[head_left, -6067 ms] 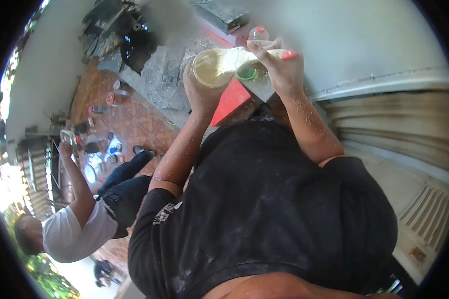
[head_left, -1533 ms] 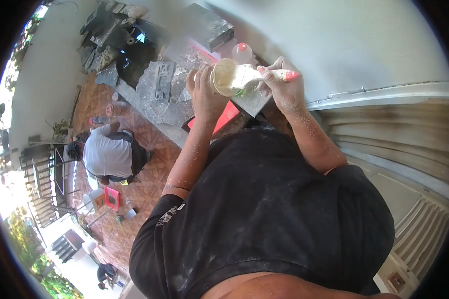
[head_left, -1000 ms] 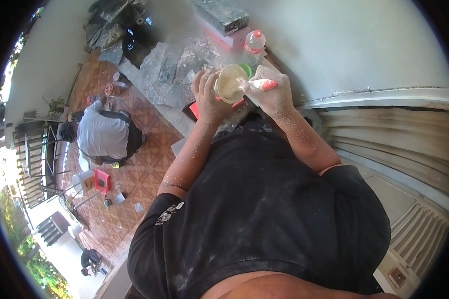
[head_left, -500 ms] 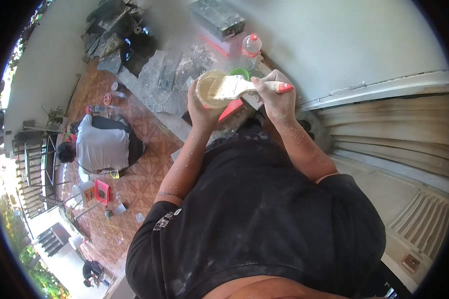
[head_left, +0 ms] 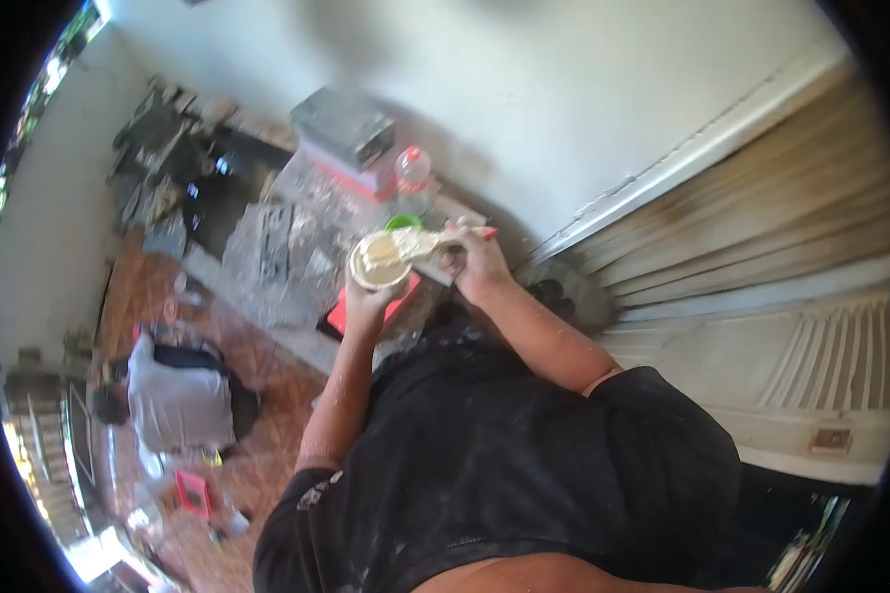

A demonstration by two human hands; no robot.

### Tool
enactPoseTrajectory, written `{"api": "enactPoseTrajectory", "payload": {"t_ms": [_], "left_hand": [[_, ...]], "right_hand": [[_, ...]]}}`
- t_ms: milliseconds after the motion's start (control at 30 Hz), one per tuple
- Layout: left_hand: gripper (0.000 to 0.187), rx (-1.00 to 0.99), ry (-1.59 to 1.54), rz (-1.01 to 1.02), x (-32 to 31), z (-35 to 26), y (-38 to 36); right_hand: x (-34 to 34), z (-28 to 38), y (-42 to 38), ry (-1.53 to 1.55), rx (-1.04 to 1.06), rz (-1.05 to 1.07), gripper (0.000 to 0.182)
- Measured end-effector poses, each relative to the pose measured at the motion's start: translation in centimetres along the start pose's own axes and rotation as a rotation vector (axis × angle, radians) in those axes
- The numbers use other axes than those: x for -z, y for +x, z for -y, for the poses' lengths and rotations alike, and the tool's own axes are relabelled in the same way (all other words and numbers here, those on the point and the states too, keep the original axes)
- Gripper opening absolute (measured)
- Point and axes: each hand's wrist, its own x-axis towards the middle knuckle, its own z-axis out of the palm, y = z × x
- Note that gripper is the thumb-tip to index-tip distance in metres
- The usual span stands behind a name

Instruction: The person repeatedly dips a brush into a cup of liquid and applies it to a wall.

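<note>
My left hand [head_left: 374, 299] is closed around a round tub [head_left: 357, 273] of thick cream-coloured paint, its open mouth facing me. In my right hand [head_left: 481, 267] is a paintbrush [head_left: 423, 243], gripped by its handle, which ends in a red tip. The brush lies across the tub's edge, and its bristle end is over the opening, thickly coated in the same cream colour. How deep the bristles sit is hard to make out. Pale specks dot both forearms.
Beyond my hands, a dusty surface holds a plastic bottle [head_left: 412, 180] with a red cap, a green container [head_left: 402, 222] and a dark box [head_left: 343, 127] on a pink one. A red object [head_left: 339, 314] lies near my left wrist. A person [head_left: 180, 400] crouches on the tiled floor at left.
My view has tilted, so the wall fills more of it and my hands appear further left and lower. Both hands still hold the tub and the paintbrush.
</note>
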Motion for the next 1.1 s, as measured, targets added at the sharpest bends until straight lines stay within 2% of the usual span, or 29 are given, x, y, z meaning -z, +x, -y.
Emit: {"api": "enactPoseTrajectory", "payload": {"t_ms": [33, 100, 167, 233, 300, 333, 367, 400, 467, 533, 600, 667, 700, 733, 800, 900, 933, 1033, 1100], "left_hand": [[0.077, -0.004, 0.004, 0.006, 0.1, 0.4, 0.4], [0.077, 0.046, -0.048, -0.005, -0.6, -1.4, 0.3], [0.083, 0.027, -0.047, 0.029, -0.2, -0.9, 0.7], [0.094, -0.034, -0.128, 0.014, 0.4, 0.4, 0.5], [0.104, -0.001, -0.028, -0.053, 1.2, 1.9, 0.2], [0.101, 0.071, 0.028, -0.034, 1.2, 1.5, 0.2], [0.096, 0.071, 0.031, -0.027, 2.3, 3.7, 0.4], [0.081, 0.076, -0.032, -0.028, 2.2, 4.0, 0.0], [0.077, 0.155, -0.077, 0.024, 1.1, 2.0, -0.2], [0.075, 0.21, -0.053, 0.032, 0.0, 0.5, 0.2], [0.074, 0.229, 0.005, 0.048, -0.8, -0.4, 0.7], [0.074, 0.238, -0.007, 0.107, -0.4, 1.0, 1.4], [0.075, 0.239, -0.012, 0.133, -0.7, 1.5, 2.0], [0.075, 0.178, 0.022, 0.121, -1.7, 0.7, 2.3], [0.075, 0.151, 0.018, 0.15, -2.1, 1.7, 2.8], [0.077, 0.183, 0.016, 0.191, -2.8, 2.3, 3.3], [0.077, 0.185, 0.019, 0.198, -2.6, 3.1, 3.4], [0.075, 0.178, -0.033, 0.219, -2.8, 3.1, 3.2], [0.075, 0.161, -0.094, 0.235, -1.8, 3.6, 3.7]], "right_hand": [[-0.5, 0.3, 0.2, 0.03, -0.008, -0.031, 0.01], [0.0, 1.0, 1.0, -0.299, 0.074, 0.014, 0.013], [0.7, 1.2, 1.8, -0.345, 0.162, 0.017, 0.017], [0.9, 2.6, 1.8, -0.373, 0.092, -0.021, 0.019], [1.6, 3.0, 2.4, -0.26, 0.112, -0.002, 0.024], [1.6, 3.6, 2.1, -0.235, 0.144, 0.003, 0.021], [1.6, 4.6, 2.2, -0.211, 0.181, 0.01, 0.019], [1.6, 5.5, 2.6, -0.172, 0.253, -0.051, 0.019], [1.2, 8.8, 3.2, -0.121, 0.41, -0.181, 0.023], [-1.0, 13.9, 3.9, -0.09, 0.664, -0.339, 0.029], [-2.0, 21.1, 5.7, -0.253, 0.982, -0.305, 0.029], [-5.7, 29.0, 5.6, -0.228, 1.336, -0.225, 0.025], [-9.3, 32.1, 4.1, -0.118, 1.439, -0.193, 0.021], [-11.0, 35.4, 3.3, -0.273, 1.66, -0.133, 0.019], [-12.1, 41.8, 4.4, -0.64, 2.149, -0.317, 0.021], [-13.9, 45.6, 4.4, -0.965, 2.223, -0.544, 0.021], [-12.6, 46.3, 5.9, -1.081, 2.116, -0.705, 0.019], [-8.5, 41.7, 7.6, -1.201, 2.308, -0.716, 0.017], [-3.6, 36.3, 9.2, -1.254, 2.193, -0.75, 0.014]]}}
